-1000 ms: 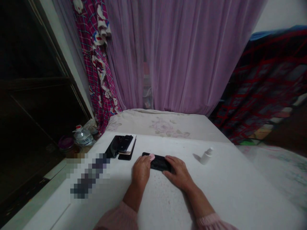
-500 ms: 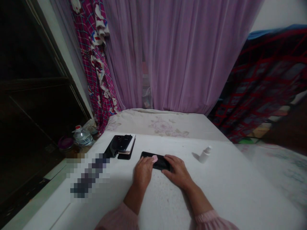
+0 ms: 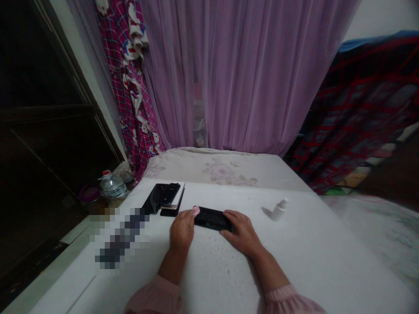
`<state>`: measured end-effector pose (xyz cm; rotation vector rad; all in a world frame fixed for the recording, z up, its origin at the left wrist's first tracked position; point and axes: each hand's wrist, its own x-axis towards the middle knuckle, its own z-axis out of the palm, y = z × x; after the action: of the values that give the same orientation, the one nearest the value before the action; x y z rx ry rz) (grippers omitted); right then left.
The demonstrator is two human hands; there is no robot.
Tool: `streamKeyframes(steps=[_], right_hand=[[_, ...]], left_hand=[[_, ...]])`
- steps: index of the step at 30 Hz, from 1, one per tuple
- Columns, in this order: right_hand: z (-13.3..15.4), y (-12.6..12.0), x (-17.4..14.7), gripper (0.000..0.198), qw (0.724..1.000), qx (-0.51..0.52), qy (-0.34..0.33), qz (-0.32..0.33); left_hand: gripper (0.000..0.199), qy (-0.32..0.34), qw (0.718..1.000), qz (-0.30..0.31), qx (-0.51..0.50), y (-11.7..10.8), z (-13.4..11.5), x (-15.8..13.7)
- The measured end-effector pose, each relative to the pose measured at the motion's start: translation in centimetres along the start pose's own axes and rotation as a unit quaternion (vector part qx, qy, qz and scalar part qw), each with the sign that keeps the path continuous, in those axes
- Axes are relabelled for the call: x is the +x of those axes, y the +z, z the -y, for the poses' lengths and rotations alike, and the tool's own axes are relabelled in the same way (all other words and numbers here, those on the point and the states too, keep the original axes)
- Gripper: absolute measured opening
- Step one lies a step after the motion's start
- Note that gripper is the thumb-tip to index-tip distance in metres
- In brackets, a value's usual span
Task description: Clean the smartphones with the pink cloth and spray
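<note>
A black smartphone [image 3: 212, 219] lies flat on the white table, its long side running left to right in front of me. My left hand [image 3: 182, 231] is closed on a small pink cloth [image 3: 196, 211], pressed against the phone's left end. Most of the cloth is hidden by my fingers. At the other end, my right hand [image 3: 241, 232] grips the phone, with the thumb on the near edge and the fingers on the far edge.
To the left lies a stack of phones [image 3: 170, 195] beside a dark glossy phone [image 3: 155, 200]. A small white spray bottle [image 3: 279, 210] stands to the right. A water jug [image 3: 113, 185] is beyond the table's left edge, and purple curtains [image 3: 255, 78] hang behind.
My left hand has slid left with the pink cloth, from the phone's middle to its left end. The right hand has kept its hold on the phone.
</note>
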<state>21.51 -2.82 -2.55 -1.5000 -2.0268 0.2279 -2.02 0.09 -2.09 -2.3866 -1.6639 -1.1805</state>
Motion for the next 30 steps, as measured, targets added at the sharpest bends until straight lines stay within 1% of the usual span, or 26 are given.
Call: streamKeyframes(steps=[6, 11, 14, 16, 19, 25, 30], right_hand=[[0.1, -0.1, 0.1, 0.054, 1.000, 0.006, 0.009, 0.007], [0.0, 0.0, 0.1, 0.052, 1.000, 0.015, 0.006, 0.003], [-0.1, 0.1, 0.0, 0.052, 1.000, 0.018, 0.006, 0.002], [-0.1, 0.1, 0.0, 0.053, 1.000, 0.017, 0.007, 0.002], [-0.1, 0.1, 0.0, 0.053, 1.000, 0.014, 0.005, 0.000], [-0.1, 0.0, 0.1, 0.054, 1.000, 0.011, 0.009, 0.008], [-0.2, 0.1, 0.1, 0.055, 1.000, 0.012, 0.007, 0.004]], left_hand=[[0.028, 0.052, 0.998, 0.033, 0.023, 1.0, -1.9, -0.5], [0.028, 0.086, 0.995, 0.052, 0.011, 1.5, -4.2, -1.0], [0.029, 0.097, 0.993, 0.062, 0.002, 1.6, -4.8, -1.2], [0.029, 0.103, 0.993, 0.059, -0.002, 1.5, -4.6, -1.3], [0.030, 0.101, 0.994, 0.043, 0.001, 1.2, -3.7, -1.2], [0.031, 0.058, 0.998, 0.024, 0.015, -0.1, -1.7, -0.9], [0.031, 0.028, 0.999, 0.020, 0.000, -1.0, -0.6, -1.0]])
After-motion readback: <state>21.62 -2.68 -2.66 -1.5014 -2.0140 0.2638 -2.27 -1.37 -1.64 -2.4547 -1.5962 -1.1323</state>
